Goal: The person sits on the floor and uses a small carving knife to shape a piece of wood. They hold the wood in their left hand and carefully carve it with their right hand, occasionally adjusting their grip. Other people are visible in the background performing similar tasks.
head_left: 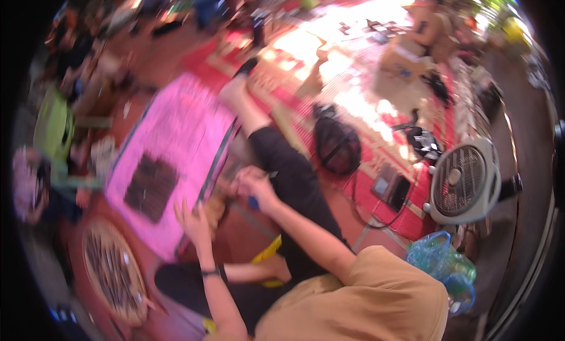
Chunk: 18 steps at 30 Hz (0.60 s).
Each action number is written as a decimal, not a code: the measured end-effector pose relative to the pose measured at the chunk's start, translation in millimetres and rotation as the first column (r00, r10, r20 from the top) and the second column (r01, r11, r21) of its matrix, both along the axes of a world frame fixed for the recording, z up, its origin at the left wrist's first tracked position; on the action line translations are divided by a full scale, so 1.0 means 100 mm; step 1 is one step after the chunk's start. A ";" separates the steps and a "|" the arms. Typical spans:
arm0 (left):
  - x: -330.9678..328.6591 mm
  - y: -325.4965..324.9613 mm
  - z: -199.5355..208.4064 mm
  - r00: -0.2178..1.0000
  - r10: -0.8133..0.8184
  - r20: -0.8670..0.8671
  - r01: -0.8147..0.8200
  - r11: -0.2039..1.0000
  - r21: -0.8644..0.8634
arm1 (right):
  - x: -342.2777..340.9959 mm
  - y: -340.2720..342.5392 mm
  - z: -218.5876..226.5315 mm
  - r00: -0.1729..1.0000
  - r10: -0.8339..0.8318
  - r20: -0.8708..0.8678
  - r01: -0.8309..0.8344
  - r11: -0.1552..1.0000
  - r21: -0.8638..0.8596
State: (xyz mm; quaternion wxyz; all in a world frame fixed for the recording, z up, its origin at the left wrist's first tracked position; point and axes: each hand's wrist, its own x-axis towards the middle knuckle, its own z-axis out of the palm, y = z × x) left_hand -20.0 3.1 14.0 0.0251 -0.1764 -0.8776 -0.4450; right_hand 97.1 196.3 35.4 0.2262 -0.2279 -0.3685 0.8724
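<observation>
A large pink board or cloth [176, 146] lies on the tiled floor, left of my outstretched leg. On its near part is a dark brown patch of thin strips side by side [151, 188]. My left hand [194, 224] is at the board's near right edge, fingers spread, holding nothing I can see. My right hand [258, 186] is over the gap between the board and my leg, its fingers curled together. A small blue thing [253, 203] shows just under it; blur hides whether the fingers grip anything. Beside my left hand is a brown lump [213, 214].
A round woven tray [141, 282] with dark sticks is at the lower left. A grey fan [462, 182], a phone [391, 188], a black bag [337, 143] and blue-green plastic bags [441, 264] are on my right. Other people sit around a red mat [276, 76].
</observation>
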 end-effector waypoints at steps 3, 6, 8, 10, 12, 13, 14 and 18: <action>-0.19 -0.03 -0.38 0.968 -0.012 0.251 -0.036 0.982 0.184 | 0.07 0.16 -0.01 0.994 -0.079 0.078 0.079 0.997 0.012; -0.13 0.03 -0.31 0.862 -0.122 0.492 -0.148 0.867 0.475 | 0.09 0.22 0.14 0.992 -0.024 0.121 0.017 0.998 0.060; -0.09 -0.09 -0.19 0.879 -0.035 0.476 -0.219 0.857 0.467 | 0.01 0.11 0.16 0.988 0.089 0.124 -0.100 0.992 0.083; -0.06 -0.03 -0.22 0.871 0.067 0.486 -0.299 0.858 0.418 | -0.01 0.09 0.11 0.986 0.115 0.124 -0.132 0.982 0.134; -0.03 -0.01 -0.24 0.831 0.052 0.554 -0.334 0.843 0.422 | -0.03 0.08 0.09 0.979 0.134 0.153 -0.158 0.974 0.165; -0.03 0.00 -0.24 0.813 0.037 0.581 -0.343 0.836 0.428 | -0.04 0.06 0.11 0.978 0.139 0.157 -0.166 0.970 0.176; -0.04 0.01 -0.23 0.798 0.032 0.601 -0.362 0.824 0.436 | -0.05 0.03 0.12 0.977 0.141 0.160 -0.171 0.967 0.187; 0.00 0.08 -0.17 0.779 -0.009 0.627 -0.387 0.780 0.492 | -0.10 -0.14 0.04 0.956 0.225 0.188 -0.270 0.925 0.267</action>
